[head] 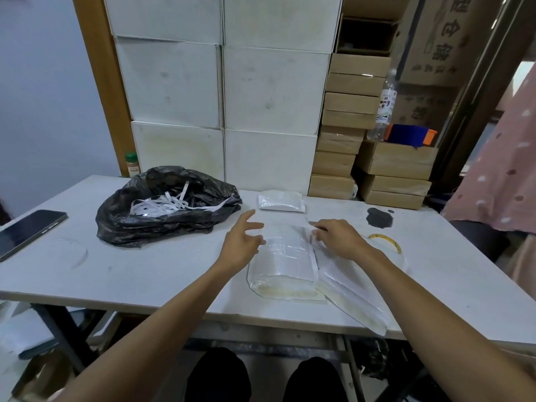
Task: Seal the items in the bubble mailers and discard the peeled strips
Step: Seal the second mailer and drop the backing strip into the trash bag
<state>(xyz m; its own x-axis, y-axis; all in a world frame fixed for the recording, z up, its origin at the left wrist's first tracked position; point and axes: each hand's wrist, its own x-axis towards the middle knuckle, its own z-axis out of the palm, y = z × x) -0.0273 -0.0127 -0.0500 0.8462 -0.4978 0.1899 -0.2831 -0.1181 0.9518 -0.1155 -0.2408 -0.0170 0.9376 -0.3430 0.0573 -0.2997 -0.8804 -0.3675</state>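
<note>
Bubble mailer: flat on the table, right before you.
Your left hand: fingers spread loose, holding nothing, at the mailer's left edge.
Your right hand: fingers curled, pinching its far flap.
Peeled strips: inside the black bag.

Soft, even indoor light, moderately bright, casts only faint shadows on the bench. Wide-angle distortion bows the frame edges. The left hand is slightly motion-blurred.
</note>
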